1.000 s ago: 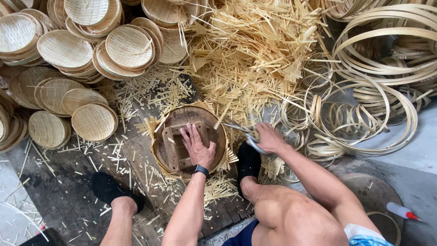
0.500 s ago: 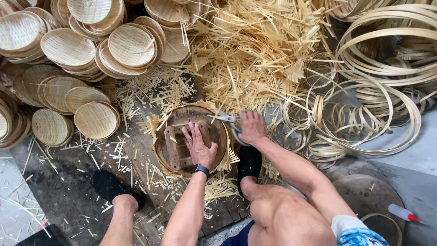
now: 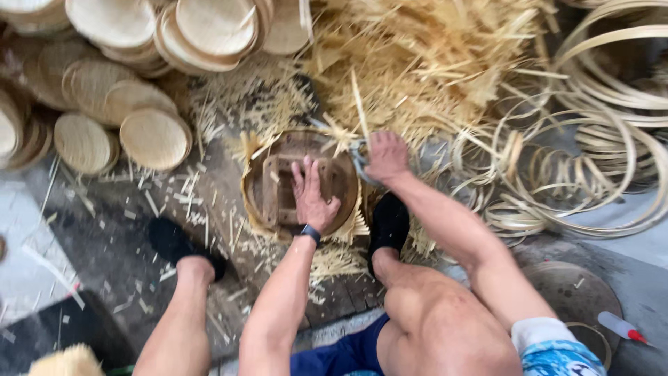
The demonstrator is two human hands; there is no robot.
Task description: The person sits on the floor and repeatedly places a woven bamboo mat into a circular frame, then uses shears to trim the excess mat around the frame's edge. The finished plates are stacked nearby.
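Observation:
A round wooden mould (image 3: 278,184) lies flat on the ground between my feet, with a woven bamboo mat (image 3: 349,224) sticking out as frayed strips around its rim. My left hand (image 3: 313,195) presses flat on the mould's right half, fingers spread. At the mould's upper right edge my right hand (image 3: 385,157) is closed around the handles of metal shears (image 3: 358,154), whose blades reach left along the rim among the projecting strips.
Stacks of finished round woven discs (image 3: 154,137) lie at the upper left. A heap of bamboo offcuts (image 3: 424,63) sits behind the mould. Coiled bamboo hoops (image 3: 591,139) fill the right. A round lid (image 3: 574,296) and a red-tipped marker (image 3: 621,327) lie lower right.
My right hand has moved left with the shears, from the mould's right side up to its upper right rim. The left hand stays pressed on the mould. The camera has moved closer.

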